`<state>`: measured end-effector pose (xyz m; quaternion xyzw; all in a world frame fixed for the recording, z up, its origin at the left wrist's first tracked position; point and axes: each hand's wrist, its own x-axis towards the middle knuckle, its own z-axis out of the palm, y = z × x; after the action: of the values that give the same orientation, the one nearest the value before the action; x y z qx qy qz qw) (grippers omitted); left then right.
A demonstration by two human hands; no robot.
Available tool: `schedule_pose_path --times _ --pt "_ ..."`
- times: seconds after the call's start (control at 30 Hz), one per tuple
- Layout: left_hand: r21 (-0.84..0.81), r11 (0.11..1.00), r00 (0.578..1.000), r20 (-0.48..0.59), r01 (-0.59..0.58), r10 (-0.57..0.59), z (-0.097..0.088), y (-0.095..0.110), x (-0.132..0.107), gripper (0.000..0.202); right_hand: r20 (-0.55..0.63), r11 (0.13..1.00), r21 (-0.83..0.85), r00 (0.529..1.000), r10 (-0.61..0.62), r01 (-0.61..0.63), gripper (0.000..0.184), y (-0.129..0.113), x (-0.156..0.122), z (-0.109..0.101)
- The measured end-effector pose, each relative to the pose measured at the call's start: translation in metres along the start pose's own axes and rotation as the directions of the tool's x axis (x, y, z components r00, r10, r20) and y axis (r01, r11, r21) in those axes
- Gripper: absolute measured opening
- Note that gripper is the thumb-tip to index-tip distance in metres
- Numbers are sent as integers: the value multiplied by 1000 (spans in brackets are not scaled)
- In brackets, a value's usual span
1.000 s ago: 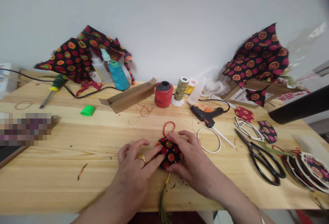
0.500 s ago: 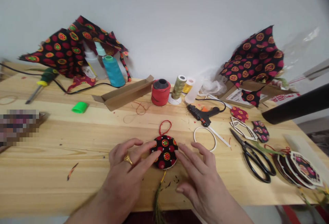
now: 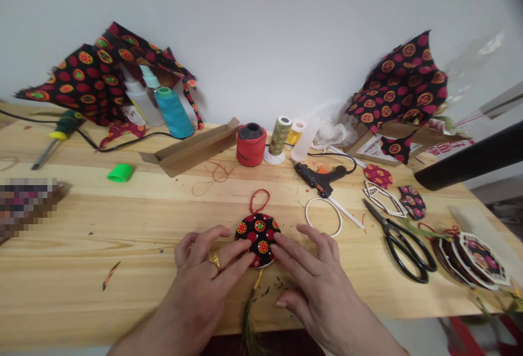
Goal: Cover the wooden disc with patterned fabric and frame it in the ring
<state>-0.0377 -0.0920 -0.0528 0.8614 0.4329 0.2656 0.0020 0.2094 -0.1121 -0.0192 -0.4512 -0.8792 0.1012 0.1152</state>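
Note:
A round fabric-covered ornament (image 3: 258,232), black with red and orange circles, lies flat on the wooden table (image 3: 122,220). A red cord loop (image 3: 259,200) sticks out at its far side and a yellow-green tassel (image 3: 250,312) hangs off the near table edge. My left hand (image 3: 204,271), with a gold ring, rests its fingertips on the ornament's left edge. My right hand (image 3: 312,271) lies flat with fingers spread, the tips touching the ornament's right edge. Neither hand grips anything.
A white ring (image 3: 323,216), a black glue gun (image 3: 321,176) and black scissors (image 3: 402,240) lie to the right. Thread spools (image 3: 250,145), a cardboard tray (image 3: 192,148) and patterned fabric (image 3: 402,92) line the back. Finished ornaments (image 3: 474,252) are stacked at far right. A green cap (image 3: 120,172) sits left.
My right hand has come off the top of the ornament and now lies flat beside it with fingers spread. The view has shifted slightly; the ornament stays on the table.

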Motion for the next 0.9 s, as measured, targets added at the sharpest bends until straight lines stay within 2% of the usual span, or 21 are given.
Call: schedule_pose_path --times 0.17,0.37,0.47,0.6,0.77,0.9 --pt "19 1000 1000 20 4 -4 -1 0 -2 44 -3 999 -40 1000 -21 20 51 1 0 2" --pt "3 999 999 13 -38 38 -6 3 3 51 -43 997 74 999 17 -14 53 -2 1 -6" --pt "-33 999 1000 -10 -16 15 -7 4 4 57 -62 999 50 998 -13 16 57 -6 -2 -4" --pt "-8 1000 1000 -7 -23 23 -9 5 3 50 -30 997 -25 997 -71 71 58 -8 -5 3" --pt "-3 1000 1000 13 -20 20 -10 8 1 42 -10 996 -58 997 -73 72 53 -9 -3 4" --pt "18 1000 999 42 -26 25 -9 6 0 44 -7 995 -61 997 -78 78 51 -9 -2 1"
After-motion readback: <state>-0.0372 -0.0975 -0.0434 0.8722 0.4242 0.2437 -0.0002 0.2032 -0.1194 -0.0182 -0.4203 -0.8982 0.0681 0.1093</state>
